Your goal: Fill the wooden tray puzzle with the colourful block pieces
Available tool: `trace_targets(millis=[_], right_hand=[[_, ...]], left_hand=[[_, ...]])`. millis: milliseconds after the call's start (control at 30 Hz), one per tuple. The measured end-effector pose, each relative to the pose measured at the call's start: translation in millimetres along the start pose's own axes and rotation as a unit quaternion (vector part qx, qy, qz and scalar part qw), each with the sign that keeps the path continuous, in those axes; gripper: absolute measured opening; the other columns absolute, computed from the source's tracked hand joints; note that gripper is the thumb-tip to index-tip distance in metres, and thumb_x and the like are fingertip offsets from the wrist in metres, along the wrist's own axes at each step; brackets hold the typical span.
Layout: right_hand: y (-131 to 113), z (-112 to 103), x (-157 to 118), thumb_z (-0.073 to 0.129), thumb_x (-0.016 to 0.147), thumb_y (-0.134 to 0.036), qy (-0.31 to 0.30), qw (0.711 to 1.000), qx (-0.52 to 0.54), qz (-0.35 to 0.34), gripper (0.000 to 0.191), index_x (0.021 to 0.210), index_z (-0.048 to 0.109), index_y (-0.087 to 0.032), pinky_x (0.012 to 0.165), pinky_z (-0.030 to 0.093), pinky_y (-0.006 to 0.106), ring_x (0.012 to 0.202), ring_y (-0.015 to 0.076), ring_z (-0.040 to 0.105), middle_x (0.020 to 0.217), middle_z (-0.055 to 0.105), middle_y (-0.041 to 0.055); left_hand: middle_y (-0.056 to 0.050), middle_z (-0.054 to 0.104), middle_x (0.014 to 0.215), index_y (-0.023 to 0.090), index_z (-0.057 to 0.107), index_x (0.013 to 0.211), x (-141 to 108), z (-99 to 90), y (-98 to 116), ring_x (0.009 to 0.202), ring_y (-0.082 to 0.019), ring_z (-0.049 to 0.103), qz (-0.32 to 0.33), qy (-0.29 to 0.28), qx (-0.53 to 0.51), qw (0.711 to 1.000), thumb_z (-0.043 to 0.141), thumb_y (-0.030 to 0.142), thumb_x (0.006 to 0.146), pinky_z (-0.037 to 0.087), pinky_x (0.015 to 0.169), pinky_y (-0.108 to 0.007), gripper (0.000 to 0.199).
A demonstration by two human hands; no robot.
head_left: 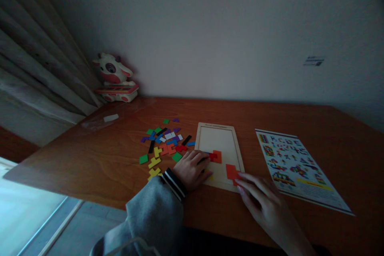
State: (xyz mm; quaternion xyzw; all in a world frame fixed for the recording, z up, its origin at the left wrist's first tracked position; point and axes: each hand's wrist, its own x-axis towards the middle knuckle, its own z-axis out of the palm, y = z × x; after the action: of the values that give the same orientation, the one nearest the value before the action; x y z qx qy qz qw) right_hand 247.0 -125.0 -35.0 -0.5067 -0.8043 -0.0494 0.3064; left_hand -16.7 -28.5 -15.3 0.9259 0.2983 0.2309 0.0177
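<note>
A wooden puzzle tray (220,138) lies on the table with its upper part bare. My left hand (193,168) rests over the tray's lower left side, its fingers bent against a red piece (212,157) beside an orange piece (218,157). A bit of yellow piece (210,175) shows under that hand, and whether it grips anything is hidden. At the tray's lower right corner, the fingertips of my right hand (261,192) are on an orange-red piece (231,172). Loose colored pieces (154,162) lie scattered left of the tray.
A printed pattern sheet (295,164) lies to the right of the tray. At the back left stands a cow-shaped toy (115,78) with a keyboard, near a clear plastic bag (99,122). A wall rises behind the wooden table (114,168).
</note>
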Motion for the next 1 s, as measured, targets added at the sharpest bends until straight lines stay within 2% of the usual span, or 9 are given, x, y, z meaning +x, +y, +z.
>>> trace_targets(millis=[133,267,467,633,700,833,900,1000], right_hand=[[5,4,-5,0.051,0.098,-0.037,0.006,1.0,0.002,0.001,0.024,0.113,0.067,-0.028,0.092,0.054,0.035,0.105,0.0204,0.066,0.119,0.068,0.0037],[13,8,-10,0.049,0.098,-0.042,0.013,1.0,0.004,-0.012,0.028,0.116,0.066,-0.028,0.092,0.054,0.033,0.107,0.0208,0.066,0.121,0.067,0.0037],[20,10,-14,0.046,0.098,-0.048,0.008,1.0,0.002,-0.022,0.034,0.118,0.064,-0.028,0.093,0.054,0.028,0.107,0.0186,0.067,0.122,0.067,0.0025],[17,10,-12,0.047,0.097,-0.05,0.03,0.999,0.005,-0.008,0.034,0.113,0.067,-0.028,0.086,0.057,0.028,0.101,0.02,0.07,0.119,0.069,0.0034],[16,9,-11,0.047,0.097,-0.05,0.044,0.999,0.007,-0.008,0.034,0.111,0.067,-0.027,0.081,0.059,0.029,0.097,0.0205,0.072,0.116,0.07,0.0044],[13,5,-9,0.046,0.097,-0.05,0.042,0.999,0.012,-0.007,0.034,0.11,0.067,-0.026,0.078,0.059,0.029,0.094,0.0203,0.072,0.114,0.07,0.0051],[11,4,-9,0.045,0.098,-0.05,0.034,0.999,0.01,0.003,0.034,0.11,0.067,-0.027,0.08,0.058,0.029,0.096,0.0198,0.072,0.116,0.069,0.0044],[10,3,-11,0.045,0.098,-0.049,0.021,0.999,0.012,0.021,0.032,0.112,0.065,-0.027,0.086,0.057,0.03,0.101,0.02,0.07,0.119,0.068,0.0041]], left_hand=[[-0.012,0.066,0.122,0.016,0.063,0.122,-1,-10.7,5,0.111,-0.027,0.06,0.002,0.017,0.003,1.0,0.048,0.044,0.098,0.052,0.093,-0.045,0.039],[-0.012,0.065,0.125,0.018,0.06,0.128,-17,-31.8,0,0.109,-0.028,0.061,-0.05,0.015,0.033,0.998,0.053,0.043,0.096,0.054,0.09,-0.046,0.041],[-0.013,0.066,0.121,0.02,0.059,0.129,-79,-64.1,-31,0.106,-0.027,0.063,-0.124,0.033,0.085,0.988,0.056,0.045,0.095,0.055,0.09,-0.045,0.042],[-0.013,0.065,0.122,0.02,0.062,0.126,-122,-69.6,-44,0.109,-0.028,0.062,-0.18,0.061,0.105,0.976,0.06,0.048,0.092,0.053,0.092,-0.046,0.044],[-0.014,0.065,0.124,0.021,0.061,0.127,-128,-68.9,-41,0.112,-0.03,0.061,-0.18,0.061,0.098,0.977,0.064,0.052,0.088,0.052,0.093,-0.047,0.05],[-0.013,0.068,0.121,0.024,0.062,0.127,-131,-71.3,-32,0.114,-0.032,0.06,-0.131,0.05,0.064,0.988,0.073,0.062,0.075,0.05,0.094,-0.048,0.065],[-0.011,0.07,0.117,0.025,0.064,0.125,-132,-73.9,-30,0.112,-0.031,0.062,-0.113,0.051,0.05,0.991,0.074,0.058,0.077,0.051,0.093,-0.048,0.059],[-0.008,0.073,0.11,0.025,0.067,0.12,-135,-76.6,-32,0.105,-0.027,0.065,-0.1,0.055,0.04,0.993,0.073,0.041,0.083,0.052,0.089,-0.044,0.041]])
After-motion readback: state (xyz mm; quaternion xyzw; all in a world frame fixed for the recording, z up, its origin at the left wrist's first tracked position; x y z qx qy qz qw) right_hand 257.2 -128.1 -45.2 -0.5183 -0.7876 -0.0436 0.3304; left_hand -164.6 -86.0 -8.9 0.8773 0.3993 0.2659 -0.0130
